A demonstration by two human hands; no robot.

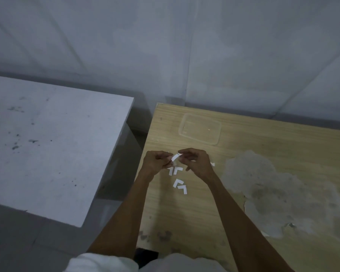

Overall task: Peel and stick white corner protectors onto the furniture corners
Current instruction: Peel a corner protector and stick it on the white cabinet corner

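Note:
Above the wooden table, near its left edge, my left hand and my right hand both pinch one small white corner protector, which bends between the fingertips. Several more white L-shaped corner protectors lie on the wood just below my hands. Another small white piece shows at the right of my right hand.
A clear plastic lid or tray lies flat on the wooden table behind my hands. The veneer is peeled away in a large grey patch at the right. A white table stands to the left across a narrow gap. Grey walls stand behind.

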